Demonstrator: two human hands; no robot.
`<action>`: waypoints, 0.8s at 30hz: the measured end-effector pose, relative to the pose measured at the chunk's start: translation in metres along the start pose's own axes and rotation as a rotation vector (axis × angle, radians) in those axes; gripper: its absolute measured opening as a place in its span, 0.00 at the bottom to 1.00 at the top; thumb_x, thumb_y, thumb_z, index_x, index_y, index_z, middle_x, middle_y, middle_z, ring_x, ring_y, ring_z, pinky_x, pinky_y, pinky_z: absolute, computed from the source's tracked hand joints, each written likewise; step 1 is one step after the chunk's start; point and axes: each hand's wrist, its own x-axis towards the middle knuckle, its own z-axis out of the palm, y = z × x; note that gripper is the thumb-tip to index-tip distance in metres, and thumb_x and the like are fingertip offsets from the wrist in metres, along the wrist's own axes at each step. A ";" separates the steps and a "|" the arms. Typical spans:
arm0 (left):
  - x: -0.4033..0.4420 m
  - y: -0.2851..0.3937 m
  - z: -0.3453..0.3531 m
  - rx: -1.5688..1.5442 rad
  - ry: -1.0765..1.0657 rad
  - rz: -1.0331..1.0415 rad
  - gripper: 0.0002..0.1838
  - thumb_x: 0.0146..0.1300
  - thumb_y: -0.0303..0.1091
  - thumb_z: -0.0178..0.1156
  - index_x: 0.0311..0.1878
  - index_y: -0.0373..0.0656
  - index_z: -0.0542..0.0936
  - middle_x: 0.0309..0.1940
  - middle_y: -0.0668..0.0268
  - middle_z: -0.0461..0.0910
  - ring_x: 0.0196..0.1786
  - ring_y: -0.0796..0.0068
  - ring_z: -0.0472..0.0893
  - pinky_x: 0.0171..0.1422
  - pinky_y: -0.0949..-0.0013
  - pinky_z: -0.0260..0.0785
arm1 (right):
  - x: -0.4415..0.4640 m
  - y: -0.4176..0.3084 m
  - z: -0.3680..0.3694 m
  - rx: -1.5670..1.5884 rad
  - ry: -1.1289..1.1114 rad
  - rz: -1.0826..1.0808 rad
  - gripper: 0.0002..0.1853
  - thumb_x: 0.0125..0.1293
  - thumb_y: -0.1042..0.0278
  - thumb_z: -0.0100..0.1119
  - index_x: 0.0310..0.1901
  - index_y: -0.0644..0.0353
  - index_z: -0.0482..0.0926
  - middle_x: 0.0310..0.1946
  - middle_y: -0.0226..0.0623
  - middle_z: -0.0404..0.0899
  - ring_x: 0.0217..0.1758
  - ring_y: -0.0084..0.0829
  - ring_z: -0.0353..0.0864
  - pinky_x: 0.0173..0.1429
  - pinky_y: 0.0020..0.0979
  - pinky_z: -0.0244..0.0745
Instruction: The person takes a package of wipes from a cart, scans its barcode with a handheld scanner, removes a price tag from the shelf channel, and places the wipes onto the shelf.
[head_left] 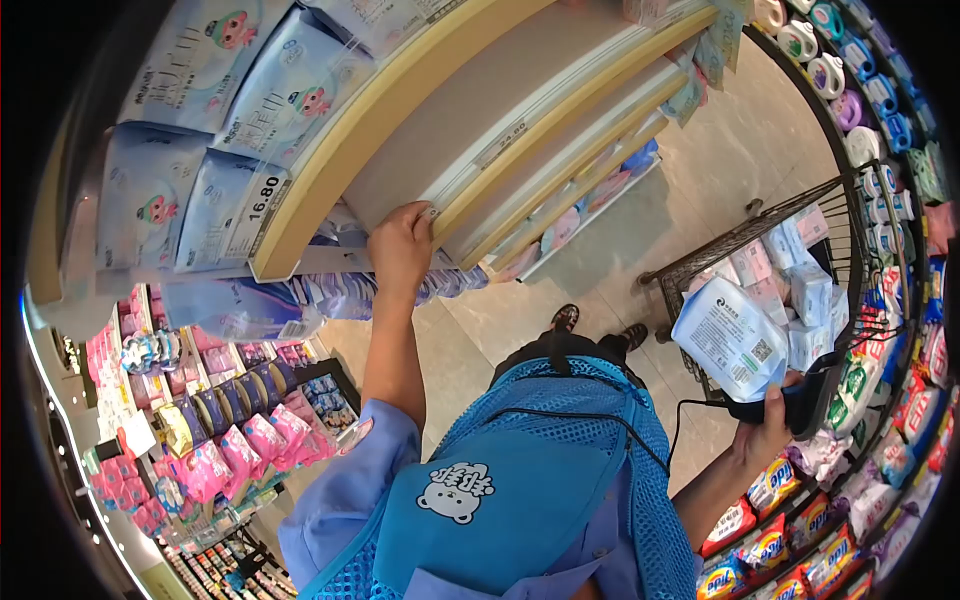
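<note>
My left hand (402,245) is up at the shelf unit, its fingers closed on the front edge of a yellow-trimmed shelf (455,222) near its end. A stretch of bare shelf surface (430,140) lies behind that edge. Low on the right, my right hand (765,430) grips a white and light-blue soft pack (730,335) with printed text and a QR code. My thumb presses on the pack's lower corner; the other fingers are mostly hidden. The pack is over the near end of a dark wire shopping cart (755,222), beside a black part whose kind I cannot tell.
Pink and blue packs (812,292) fill the cart. Blue packs (180,60) stand on the upper shelf, above a 16.80 price tag (262,205). Detergent bags and bottles (770,485) line the right shelves; pink packs (240,455) hang at left. Tiled floor (620,250) lies between.
</note>
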 end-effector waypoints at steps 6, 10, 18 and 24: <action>0.001 -0.005 -0.004 -0.152 0.031 0.150 0.10 0.61 0.23 0.60 0.45 0.41 0.85 0.40 0.56 0.85 0.42 0.55 0.85 0.49 0.62 0.76 | -0.027 0.007 0.018 -0.056 -0.004 0.014 0.26 0.59 0.77 0.68 0.58 0.61 0.70 0.45 0.31 0.73 0.52 0.28 0.76 0.58 0.35 0.76; 0.005 -0.009 -0.009 -0.213 -0.011 0.149 0.09 0.62 0.23 0.61 0.44 0.41 0.85 0.41 0.57 0.85 0.42 0.55 0.84 0.48 0.63 0.76 | -0.044 0.011 0.024 -0.063 0.031 0.015 0.26 0.58 0.77 0.68 0.58 0.60 0.70 0.45 0.31 0.73 0.51 0.27 0.76 0.59 0.35 0.76; 0.005 -0.014 -0.009 -0.153 0.022 0.193 0.08 0.62 0.25 0.62 0.44 0.42 0.83 0.39 0.57 0.85 0.41 0.56 0.85 0.46 0.62 0.77 | -0.057 0.013 0.036 -0.044 0.042 0.021 0.25 0.58 0.78 0.68 0.57 0.60 0.70 0.46 0.32 0.73 0.51 0.28 0.76 0.60 0.35 0.75; 0.004 -0.014 -0.011 -0.140 0.094 0.175 0.07 0.62 0.27 0.63 0.43 0.43 0.84 0.39 0.57 0.85 0.41 0.55 0.85 0.45 0.62 0.77 | -0.058 0.015 0.041 -0.043 0.016 0.033 0.26 0.58 0.79 0.67 0.58 0.59 0.70 0.46 0.33 0.73 0.51 0.28 0.76 0.58 0.34 0.76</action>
